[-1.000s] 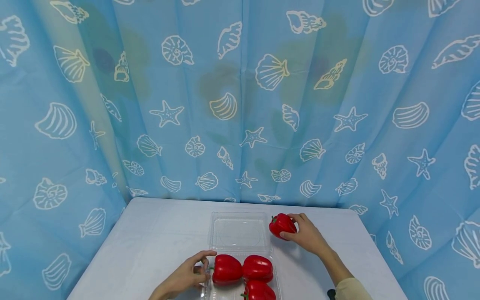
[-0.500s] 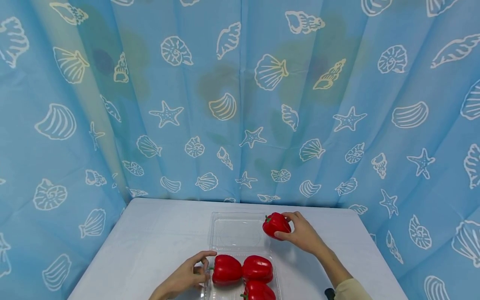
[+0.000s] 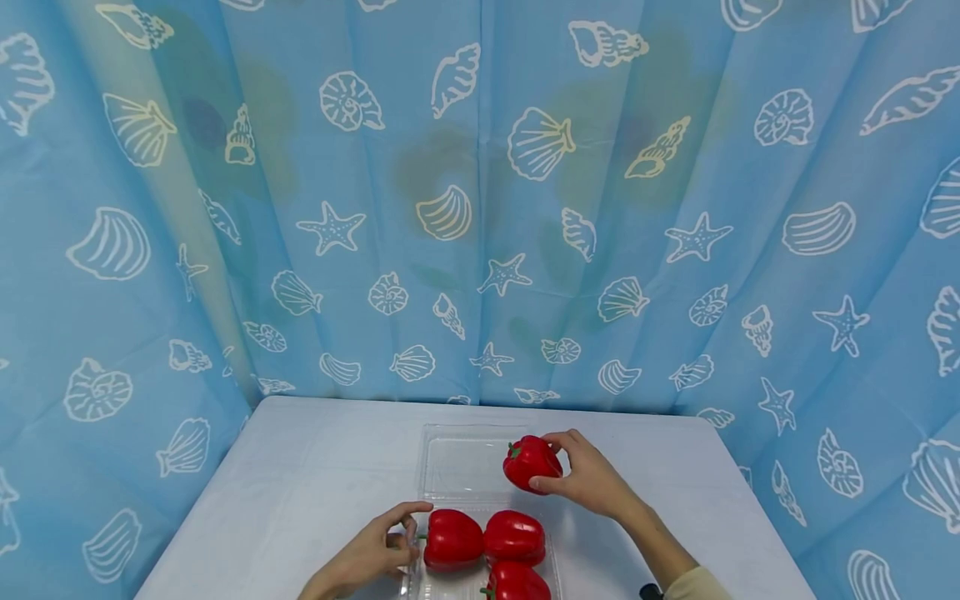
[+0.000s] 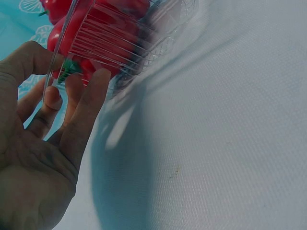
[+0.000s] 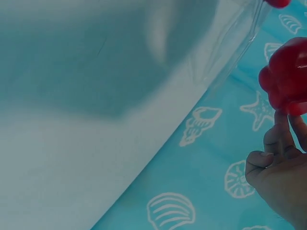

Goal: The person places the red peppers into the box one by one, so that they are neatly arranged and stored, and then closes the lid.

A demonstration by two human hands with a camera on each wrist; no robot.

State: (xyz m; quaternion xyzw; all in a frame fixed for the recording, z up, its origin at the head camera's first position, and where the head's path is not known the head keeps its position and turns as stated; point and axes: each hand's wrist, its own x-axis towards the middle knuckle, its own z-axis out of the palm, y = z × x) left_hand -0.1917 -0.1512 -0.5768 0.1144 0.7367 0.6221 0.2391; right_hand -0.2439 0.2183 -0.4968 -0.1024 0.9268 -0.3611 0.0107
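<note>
A red bell pepper [image 3: 532,464] with a green stem is held by my right hand [image 3: 588,479], thumb and fingers around its right side. It is raised over the right part of the clear lid. In the right wrist view the pepper [image 5: 290,72] shows at the right edge, the fingers against it. The clear plastic container [image 3: 453,587] lies open below, holding a left pepper [image 3: 453,537], a right pepper [image 3: 515,537] and a front pepper [image 3: 517,582]. My left hand [image 3: 367,550] grips the container's left side; the left wrist view shows fingers [image 4: 91,103] at its ribbed wall.
The container's hinged lid [image 3: 472,467] lies flat behind it on the white-covered table [image 3: 322,467]. A blue shell-print curtain [image 3: 450,275] surrounds the table's back and sides. Near the right sleeve is a small black object [image 3: 651,592].
My right hand has carried the pepper leftward, from beside the lid to over its right part, dipping slightly lately. The left hand and the peppers in the container stay put.
</note>
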